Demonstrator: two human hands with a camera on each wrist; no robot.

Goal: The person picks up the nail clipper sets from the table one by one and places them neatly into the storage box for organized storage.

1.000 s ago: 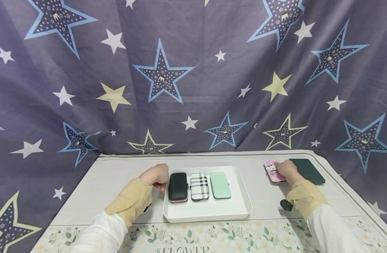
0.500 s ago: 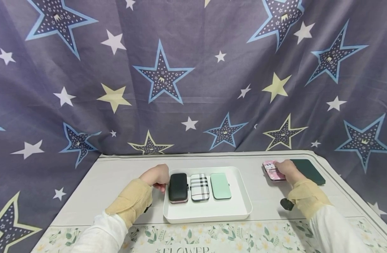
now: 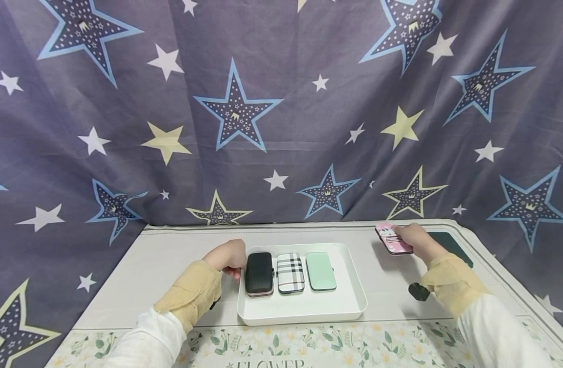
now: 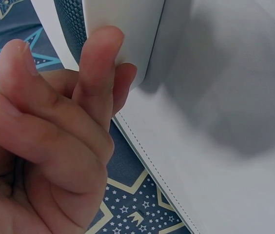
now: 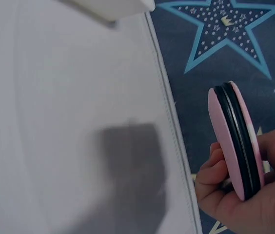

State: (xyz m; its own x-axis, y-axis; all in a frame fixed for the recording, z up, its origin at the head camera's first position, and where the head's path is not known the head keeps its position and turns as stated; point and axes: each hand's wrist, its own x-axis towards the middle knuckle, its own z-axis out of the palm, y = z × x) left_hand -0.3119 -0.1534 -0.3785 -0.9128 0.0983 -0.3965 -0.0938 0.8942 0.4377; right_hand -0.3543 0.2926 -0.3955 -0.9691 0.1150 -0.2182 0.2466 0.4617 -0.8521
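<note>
My right hand (image 3: 417,239) grips a pink patterned clasp case (image 3: 393,239) above the table's right side. Thumb and fingers hold its two faces in the right wrist view, where the pink case (image 5: 230,141) shows a black edge with a metal line. At the left rim of a white tray (image 3: 304,310), my left hand (image 3: 230,256) holds the wall with curled fingers. In the left wrist view, fingertips lie against the outer wall of the tray (image 4: 127,19). Inside stand a black ribbed case (image 3: 259,273), a plaid case (image 3: 290,272) and a mint green case (image 3: 321,271), side by side.
A dark green flat rectangular thing (image 3: 451,246) lies at the table's right, partly behind my right hand. A flower-printed band (image 3: 336,345) runs along the front of the white table cover (image 3: 180,245). A star-patterned curtain (image 3: 281,128) hangs behind the table.
My right hand has lifted the pink clasp case off the table and moved it slightly left and up, uncovering more of its shadow. The left hand and tray stay put.
</note>
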